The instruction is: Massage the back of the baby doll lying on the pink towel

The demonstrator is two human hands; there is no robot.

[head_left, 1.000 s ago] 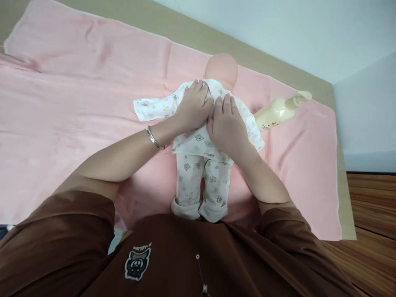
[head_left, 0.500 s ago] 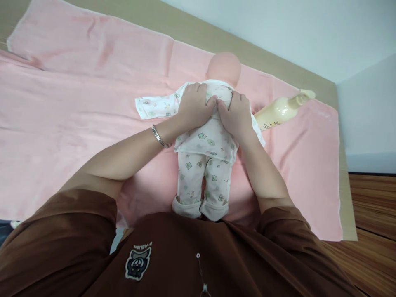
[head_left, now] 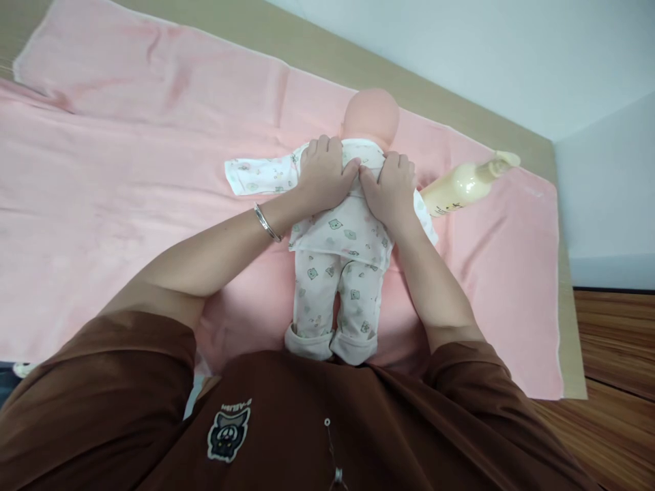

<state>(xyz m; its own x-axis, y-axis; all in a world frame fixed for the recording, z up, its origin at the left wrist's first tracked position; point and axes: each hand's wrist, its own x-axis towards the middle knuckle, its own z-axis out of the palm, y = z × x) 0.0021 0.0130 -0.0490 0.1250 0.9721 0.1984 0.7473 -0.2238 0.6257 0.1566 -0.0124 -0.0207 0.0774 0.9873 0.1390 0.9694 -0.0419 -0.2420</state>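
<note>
A baby doll [head_left: 371, 116] in a white printed top [head_left: 338, 228] and matching trousers [head_left: 312, 293] lies face down, its head pointing away from me. My left hand [head_left: 326, 174] rests on the left side of its upper back, and my right hand [head_left: 391, 187] on the right side. Both thumbs angle inward and nearly meet at the middle of the back. The fingers lie over the shoulders, with the cloth beneath them. One sleeve [head_left: 258, 176] stretches out to the left; the other is partly behind my right wrist.
A pink cloth [head_left: 127, 170] with some creases covers most of the table [head_left: 573, 341]. On it, right of the doll, lies a pale yellow pump bottle [head_left: 460, 185]. A white wall [head_left: 512, 54] rises behind the table.
The doll's collar sits slightly lower, showing a bit more of the neck. Both hands keep nearly the same place on the back.
</note>
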